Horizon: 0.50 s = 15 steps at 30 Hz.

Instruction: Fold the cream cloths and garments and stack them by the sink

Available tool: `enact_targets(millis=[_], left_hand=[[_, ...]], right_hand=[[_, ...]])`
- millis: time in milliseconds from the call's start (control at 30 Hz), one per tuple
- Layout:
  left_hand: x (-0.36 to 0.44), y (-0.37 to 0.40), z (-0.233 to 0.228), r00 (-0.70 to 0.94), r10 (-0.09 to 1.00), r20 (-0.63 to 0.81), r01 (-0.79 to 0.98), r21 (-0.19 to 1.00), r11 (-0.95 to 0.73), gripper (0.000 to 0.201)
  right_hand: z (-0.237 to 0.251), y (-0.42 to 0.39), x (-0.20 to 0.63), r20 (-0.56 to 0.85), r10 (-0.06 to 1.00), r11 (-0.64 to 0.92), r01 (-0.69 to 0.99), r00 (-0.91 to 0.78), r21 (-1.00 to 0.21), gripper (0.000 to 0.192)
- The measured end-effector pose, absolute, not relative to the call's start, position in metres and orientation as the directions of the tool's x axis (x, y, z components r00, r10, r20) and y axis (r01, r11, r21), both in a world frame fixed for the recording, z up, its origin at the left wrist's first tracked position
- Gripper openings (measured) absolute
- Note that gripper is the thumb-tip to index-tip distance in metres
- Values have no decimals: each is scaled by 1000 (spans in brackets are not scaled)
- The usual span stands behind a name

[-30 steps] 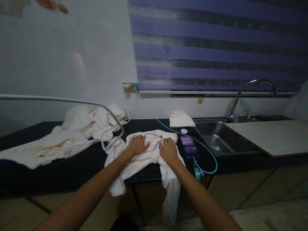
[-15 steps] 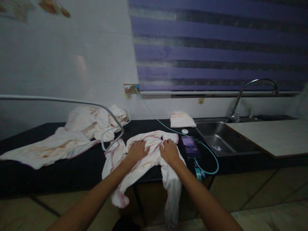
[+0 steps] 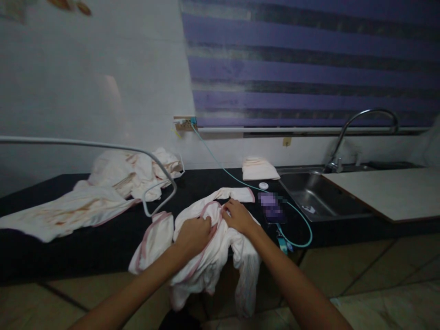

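A white garment with pink trim lies bunched over the front edge of the black counter, its long sleeves or legs spread out. One limb hangs down the cabinet front at the right, while another reaches back toward the phone. My left hand is closed on the fabric by a pink-edged opening, its fingertips partly hidden. Just right of it, my right hand pinches the garment near the same pink edge with bent fingers. The two hands are close together but apart.
Stained white clothes are heaped at left behind a bent white tube. At right are a phone, a teal cable, a small white disc, a folded cloth, a sink and a pale board.
Both hands have gone from lying flat on the garment to gripping it. The cloth is gathered toward me, with more hanging over the edge. My left hand moved slightly nearer.
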<state>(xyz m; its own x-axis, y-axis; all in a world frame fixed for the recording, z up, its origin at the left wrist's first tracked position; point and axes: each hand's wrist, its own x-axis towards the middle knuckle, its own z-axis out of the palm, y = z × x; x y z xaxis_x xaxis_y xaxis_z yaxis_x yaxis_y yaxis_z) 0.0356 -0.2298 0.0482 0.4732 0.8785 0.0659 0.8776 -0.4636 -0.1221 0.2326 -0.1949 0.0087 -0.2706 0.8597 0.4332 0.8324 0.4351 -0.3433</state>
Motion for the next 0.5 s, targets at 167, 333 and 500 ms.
enact_targets(millis=[167, 333, 500], left_hand=[[33, -207, 53, 519, 848, 111, 849, -186, -495, 58], [3, -164, 45, 582, 792, 187, 800, 42, -598, 58], [-35, -115, 26, 398, 887, 235, 909, 25, -415, 63]], right_hand=[[6, -193, 234, 434, 861, 434, 827, -265, -356, 23], [2, -192, 235, 445, 855, 445, 817, -266, -366, 19], [-1, -190, 237, 450, 849, 453, 819, -277, -351, 19]])
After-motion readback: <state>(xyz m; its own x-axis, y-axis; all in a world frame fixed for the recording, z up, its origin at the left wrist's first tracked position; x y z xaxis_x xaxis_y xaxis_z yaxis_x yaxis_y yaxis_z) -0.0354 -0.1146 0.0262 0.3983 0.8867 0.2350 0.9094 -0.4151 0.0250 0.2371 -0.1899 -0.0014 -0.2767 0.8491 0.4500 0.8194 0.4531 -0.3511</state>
